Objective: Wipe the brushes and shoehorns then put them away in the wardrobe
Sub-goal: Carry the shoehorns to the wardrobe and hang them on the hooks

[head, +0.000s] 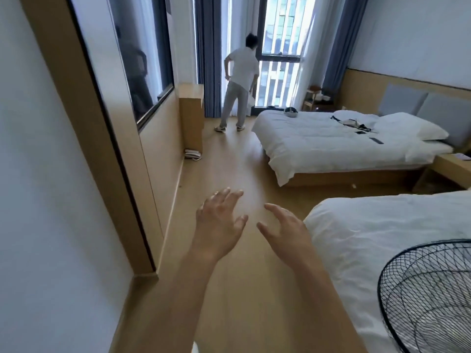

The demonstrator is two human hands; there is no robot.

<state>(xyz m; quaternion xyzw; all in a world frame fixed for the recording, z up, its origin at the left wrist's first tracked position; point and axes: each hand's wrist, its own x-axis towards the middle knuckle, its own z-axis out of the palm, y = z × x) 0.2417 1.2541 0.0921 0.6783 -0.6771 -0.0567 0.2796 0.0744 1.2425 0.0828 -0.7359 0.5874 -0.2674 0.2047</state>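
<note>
Both my hands are held out in front of me over the wooden floor (pixel 237 171), holding nothing. My left hand (pixel 219 225) has its fingers spread and relaxed. My right hand (pixel 285 230) is beside it, fingers loosely extended, palm turned inward. No brush, shoehorn, cloth or wardrobe shows in the head view.
A near bed (pixel 382 233) with white bedding lies at right, with a black fan grille (pixel 428 294) in front of it. A far bed (pixel 331 141) holds small dark items. A person (pixel 239 82) stands by the window. A dark glass panel (pixel 132 62) lines the left wall.
</note>
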